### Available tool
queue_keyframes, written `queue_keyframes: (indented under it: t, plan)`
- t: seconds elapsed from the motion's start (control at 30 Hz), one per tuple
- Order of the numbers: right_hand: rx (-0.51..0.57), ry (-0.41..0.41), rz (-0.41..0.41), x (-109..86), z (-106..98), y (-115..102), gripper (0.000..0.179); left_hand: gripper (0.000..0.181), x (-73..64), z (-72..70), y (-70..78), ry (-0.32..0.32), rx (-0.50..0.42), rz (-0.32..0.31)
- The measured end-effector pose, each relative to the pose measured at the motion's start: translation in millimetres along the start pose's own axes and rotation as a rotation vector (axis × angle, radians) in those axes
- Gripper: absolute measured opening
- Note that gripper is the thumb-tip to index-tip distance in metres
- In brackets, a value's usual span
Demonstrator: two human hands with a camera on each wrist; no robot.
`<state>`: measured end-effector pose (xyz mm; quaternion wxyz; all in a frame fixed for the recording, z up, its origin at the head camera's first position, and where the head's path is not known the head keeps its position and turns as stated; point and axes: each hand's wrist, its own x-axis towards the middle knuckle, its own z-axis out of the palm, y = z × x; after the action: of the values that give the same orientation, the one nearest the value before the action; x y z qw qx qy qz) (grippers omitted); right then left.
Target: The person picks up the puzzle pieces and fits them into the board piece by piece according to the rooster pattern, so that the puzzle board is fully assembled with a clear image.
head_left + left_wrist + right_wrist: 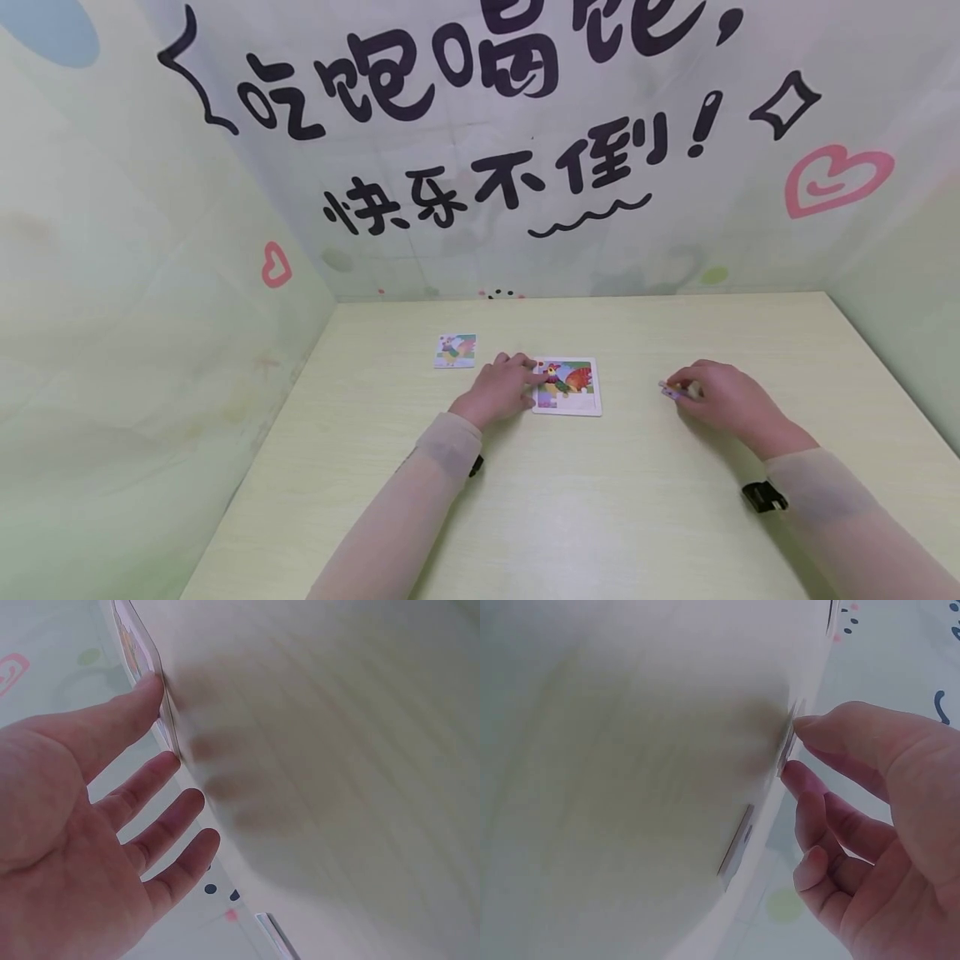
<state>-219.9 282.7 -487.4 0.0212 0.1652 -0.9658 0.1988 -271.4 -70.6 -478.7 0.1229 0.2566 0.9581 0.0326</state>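
A small white-framed jigsaw puzzle [570, 408] with a rooster picture lies on the table; its lower right part is bare white. My left hand [501, 390] rests at the frame's left side, fingers fairly straight. In the left wrist view the thumb [142, 701] touches the frame's edge [166, 712]. To the right, my right hand [720, 398] pinches a small puzzle piece [669, 390] between thumb and fingertips. Another flat piece [736, 844] lies on the table beside that hand in the right wrist view; the hand mostly hides it in the head view.
A square picture card [455, 351] with a paler rooster lies behind and left of the frame. The pale wooden table [555, 517] meets a printed cloth backdrop [465, 258] at the back and sides. Black wrist straps [765, 497] show under the sleeves.
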Motion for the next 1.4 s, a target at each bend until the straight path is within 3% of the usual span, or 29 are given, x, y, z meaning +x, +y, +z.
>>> queue_keyframes:
  t: [0.97,1.4]
  plan:
    - [0.042,-0.023,-0.019,16.5,15,-47,0.013,0.053,-0.1,0.0,1.4,0.007,-0.008,0.006]
    - [0.021,0.019,-0.063,23.5,21,-59,0.014,0.053,-1.6,-1.0,0.4,0.003,-0.003,-0.003]
